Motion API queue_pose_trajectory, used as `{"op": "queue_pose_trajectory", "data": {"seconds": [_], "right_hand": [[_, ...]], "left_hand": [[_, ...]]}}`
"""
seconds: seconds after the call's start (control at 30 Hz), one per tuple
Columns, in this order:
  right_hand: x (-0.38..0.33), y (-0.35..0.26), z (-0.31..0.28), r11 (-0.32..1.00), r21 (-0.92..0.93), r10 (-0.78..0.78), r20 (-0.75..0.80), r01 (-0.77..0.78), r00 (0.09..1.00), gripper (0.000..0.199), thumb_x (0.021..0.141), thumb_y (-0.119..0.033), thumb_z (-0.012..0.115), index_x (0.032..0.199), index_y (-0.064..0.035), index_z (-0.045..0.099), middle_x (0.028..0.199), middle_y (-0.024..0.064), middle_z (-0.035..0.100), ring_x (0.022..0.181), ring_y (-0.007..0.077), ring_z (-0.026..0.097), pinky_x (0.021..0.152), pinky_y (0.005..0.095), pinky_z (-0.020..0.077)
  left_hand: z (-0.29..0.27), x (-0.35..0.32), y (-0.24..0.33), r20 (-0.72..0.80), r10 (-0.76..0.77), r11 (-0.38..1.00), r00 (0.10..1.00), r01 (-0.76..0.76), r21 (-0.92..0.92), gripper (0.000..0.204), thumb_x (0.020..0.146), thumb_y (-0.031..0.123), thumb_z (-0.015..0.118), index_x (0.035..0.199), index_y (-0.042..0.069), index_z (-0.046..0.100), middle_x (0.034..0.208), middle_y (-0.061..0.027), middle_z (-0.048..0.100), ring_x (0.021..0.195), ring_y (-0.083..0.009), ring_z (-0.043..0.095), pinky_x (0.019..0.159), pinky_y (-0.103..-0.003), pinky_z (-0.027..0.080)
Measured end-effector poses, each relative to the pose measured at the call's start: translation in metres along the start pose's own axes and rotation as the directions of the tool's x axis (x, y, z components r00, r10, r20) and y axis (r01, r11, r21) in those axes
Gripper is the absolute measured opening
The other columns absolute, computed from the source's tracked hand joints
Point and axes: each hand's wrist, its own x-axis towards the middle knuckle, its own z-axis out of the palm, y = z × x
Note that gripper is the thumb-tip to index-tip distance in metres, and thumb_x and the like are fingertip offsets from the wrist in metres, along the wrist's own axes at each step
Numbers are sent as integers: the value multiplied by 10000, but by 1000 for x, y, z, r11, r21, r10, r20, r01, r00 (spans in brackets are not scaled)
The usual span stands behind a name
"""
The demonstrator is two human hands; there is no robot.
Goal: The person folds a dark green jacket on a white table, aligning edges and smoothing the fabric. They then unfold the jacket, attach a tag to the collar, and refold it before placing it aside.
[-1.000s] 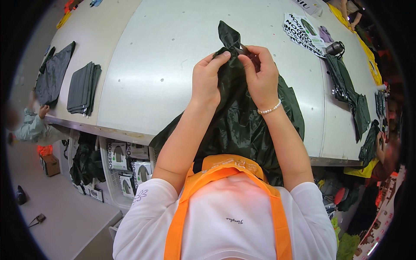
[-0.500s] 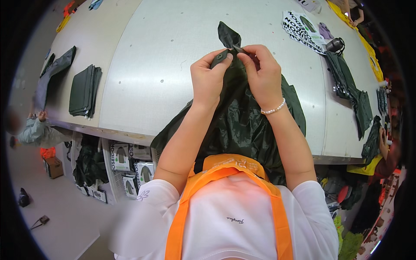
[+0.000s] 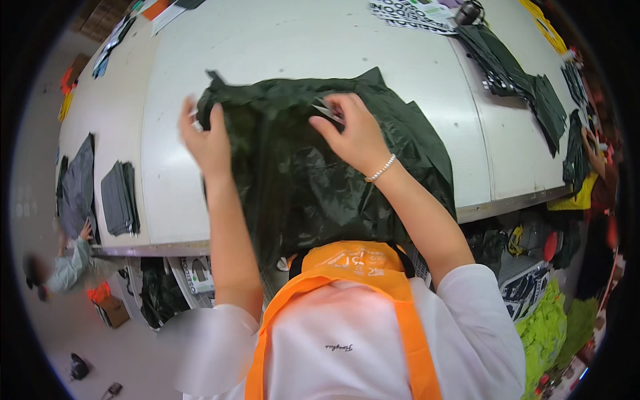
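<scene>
The glossy dark-green fabric (image 3: 313,173), spread over the white table (image 3: 233,47), could be nicked by the pointed metal tool (image 3: 324,108) clamped between the fingers of the right hand (image 3: 353,133) if its edge is shifted by the left hand (image 3: 208,145), whose thumb and fingers are held apart.

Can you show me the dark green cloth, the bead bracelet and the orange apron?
Dark green cloth (image 3: 327,175): head view, on its shiny middle.
Bead bracelet (image 3: 381,169): head view, on its beads.
Orange apron (image 3: 353,258): head view, on its printed front.
</scene>
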Motion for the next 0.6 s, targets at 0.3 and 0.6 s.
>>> {"op": "queue_pose_trajectory", "data": {"seconds": [0.3, 0.6], "right_hand": [[-6, 249, -111, 811, -374, 420, -165, -451, 892, 227, 806, -152, 638, 1016, -66, 651, 1013, 108, 587, 876, 278, 612, 748, 357, 496], [37, 290, -90, 891, -223, 409, 19, -395, 912, 285, 765, -223, 704, 997, -68, 652, 1014, 55, 562, 838, 249, 608, 736, 346, 496]], "left_hand": [[79, -77, 39, 460, -18, 994, 888, -35, 105, 451, 774, 92, 661, 1199, 24, 525, 1191, -129, 526, 1097, -259, 501, 954, -352, 384], [178, -150, 52, 770, -247, 969, 588, 132, 209, 494, 803, 157, 669, 1259, 72, 499, 1163, -75, 550, 1005, -182, 526, 842, -314, 420]]}}
